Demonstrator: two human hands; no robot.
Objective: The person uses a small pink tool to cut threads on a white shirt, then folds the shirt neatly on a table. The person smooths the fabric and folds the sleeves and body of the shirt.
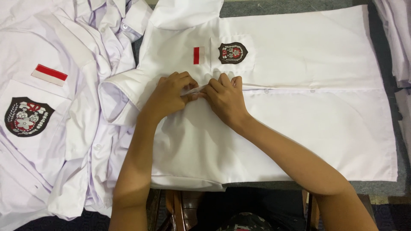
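Both hands, left hand (171,95), right hand (224,99), pinching white shirt (308,115) placket

A grey cloth covers the table (381,187), showing bare along its near edge, right edge and a strip at the far edge. Below the near edge, dark brown wooden furniture (180,209) stands over a dim floor. The light is soft and even.

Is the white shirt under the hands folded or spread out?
Spread flat: the white shirt lies full length on the table, front closed; both hands pinch its placket.
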